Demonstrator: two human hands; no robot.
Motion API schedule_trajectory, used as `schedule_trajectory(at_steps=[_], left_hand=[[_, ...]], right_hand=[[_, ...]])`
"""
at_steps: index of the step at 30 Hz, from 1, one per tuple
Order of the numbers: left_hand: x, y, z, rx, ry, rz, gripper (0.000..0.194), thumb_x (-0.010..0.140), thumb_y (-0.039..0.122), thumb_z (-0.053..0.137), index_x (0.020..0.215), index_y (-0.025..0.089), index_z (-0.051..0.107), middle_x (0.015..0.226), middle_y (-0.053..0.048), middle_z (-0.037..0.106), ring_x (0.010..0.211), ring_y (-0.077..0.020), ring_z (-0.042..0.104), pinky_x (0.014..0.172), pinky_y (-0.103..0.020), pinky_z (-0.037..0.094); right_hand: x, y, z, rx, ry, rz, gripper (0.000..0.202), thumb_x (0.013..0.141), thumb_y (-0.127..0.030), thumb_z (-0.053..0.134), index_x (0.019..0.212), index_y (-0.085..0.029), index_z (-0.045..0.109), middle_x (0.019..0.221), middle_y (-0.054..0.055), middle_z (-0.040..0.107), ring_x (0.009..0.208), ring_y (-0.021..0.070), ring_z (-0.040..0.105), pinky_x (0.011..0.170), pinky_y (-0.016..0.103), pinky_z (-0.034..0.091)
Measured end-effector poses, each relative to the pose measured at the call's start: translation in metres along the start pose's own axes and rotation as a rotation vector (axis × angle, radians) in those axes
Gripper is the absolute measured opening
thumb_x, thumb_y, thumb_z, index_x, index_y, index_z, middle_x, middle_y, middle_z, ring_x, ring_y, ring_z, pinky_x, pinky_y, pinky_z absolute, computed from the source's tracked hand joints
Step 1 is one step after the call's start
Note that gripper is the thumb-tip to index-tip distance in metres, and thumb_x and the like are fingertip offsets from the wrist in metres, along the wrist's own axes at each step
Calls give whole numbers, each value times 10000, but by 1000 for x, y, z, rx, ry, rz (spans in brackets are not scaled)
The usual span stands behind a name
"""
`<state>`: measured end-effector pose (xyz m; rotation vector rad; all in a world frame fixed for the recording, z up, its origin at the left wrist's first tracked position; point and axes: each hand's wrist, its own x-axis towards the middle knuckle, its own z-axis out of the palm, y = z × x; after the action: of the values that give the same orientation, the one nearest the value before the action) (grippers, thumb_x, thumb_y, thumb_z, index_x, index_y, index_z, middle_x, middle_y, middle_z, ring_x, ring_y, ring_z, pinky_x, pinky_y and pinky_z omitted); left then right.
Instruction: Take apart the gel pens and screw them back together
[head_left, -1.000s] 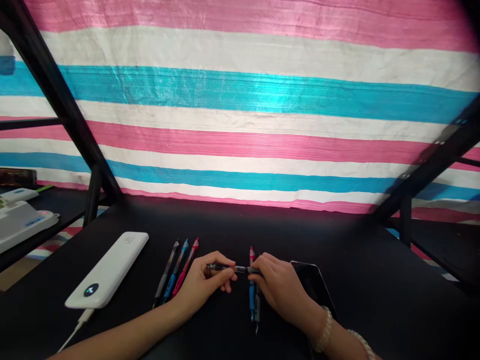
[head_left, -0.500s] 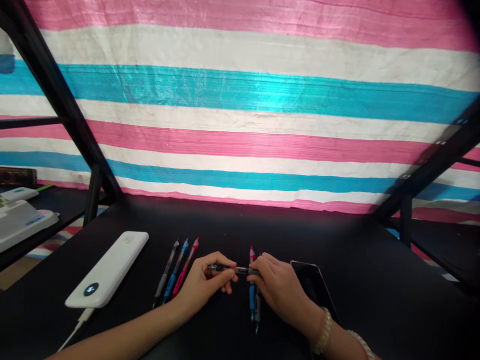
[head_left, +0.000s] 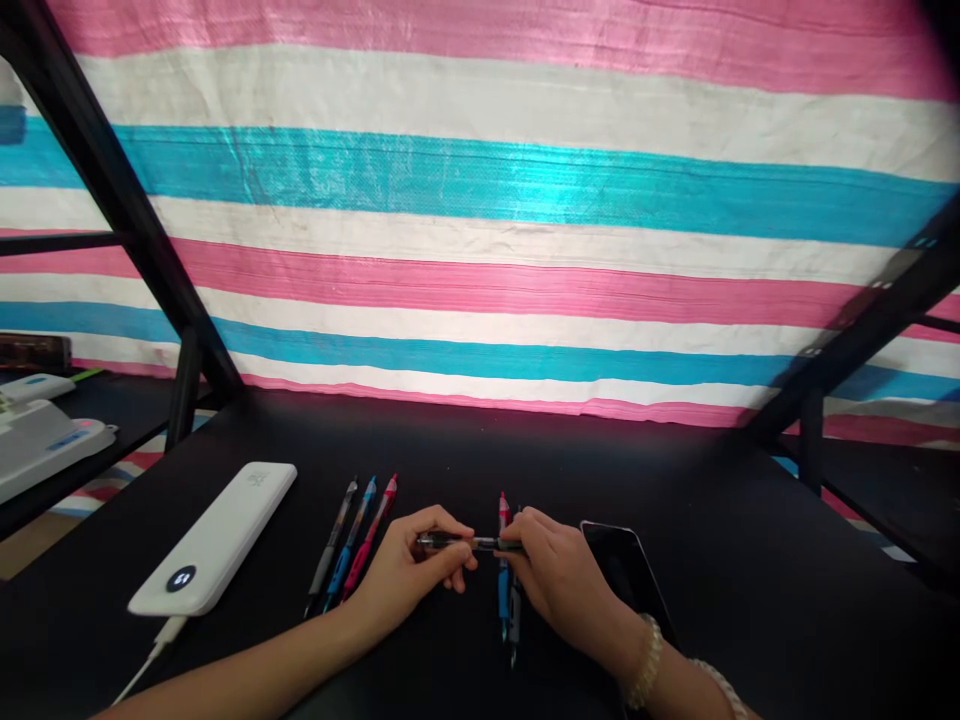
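A slim pen with a clear, dark barrel lies level between my two hands. My left hand pinches its left end between thumb and fingers. At the other end, the fingers of my right hand close around the grey part and hide its tip. Beneath the held pen, a pen with a red top and blue lower part lies on the table beside a grey pen, partly covered by my right hand. Left of my left hand rest a grey pen, a blue pen and a red pen, side by side.
A white power bank with a lit display and a plugged-in cable lies left on the black table. A dark phone-like device sits behind my right wrist. Black frame bars and striped sheeting bound the table.
Both hands keep their grip on the pen with almost no movement. The view has shifted very slightly.
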<state>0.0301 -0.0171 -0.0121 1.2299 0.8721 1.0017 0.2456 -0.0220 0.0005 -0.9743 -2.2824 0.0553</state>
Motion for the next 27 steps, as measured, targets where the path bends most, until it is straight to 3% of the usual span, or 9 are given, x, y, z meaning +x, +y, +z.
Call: schedule_trajectory(at_steps=[4,10,17,27], left_hand=[[1,1,0,-8,15,4,265,790,363,795,877,141,680,689,-37,739,521,-121,629,537,-243,503],[2,0,-1,-71,-8,-12,223,803,327,785,888,138,706,705,-45,741,536,-126,634,546,-238,487],[0,8,-8,-527,-199,-91,448,889,415,605,1143,74,746,901,-169,776,691,-204,714,651,-285,523],[3,3,-10,-603,-195,-88,381,920,347,626,1152,69,743,877,-178,781,698,-204,713,684,-294,550]], right_hand=[[2,0,-1,-67,-73,-17,219,1059,-261,422,930,-184,582,792,55,649,705,209,598,591,299,422],[3,0,1,-96,-120,7,289,1079,-256,350,934,-181,589,811,57,667,732,221,625,620,308,417],[1,3,-1,-74,-39,71,294,1074,-244,336,939,-176,589,795,59,656,689,207,603,603,297,396],[-1,6,0,-32,-3,58,277,1068,-234,348,943,-183,589,766,47,661,645,195,608,583,283,390]])
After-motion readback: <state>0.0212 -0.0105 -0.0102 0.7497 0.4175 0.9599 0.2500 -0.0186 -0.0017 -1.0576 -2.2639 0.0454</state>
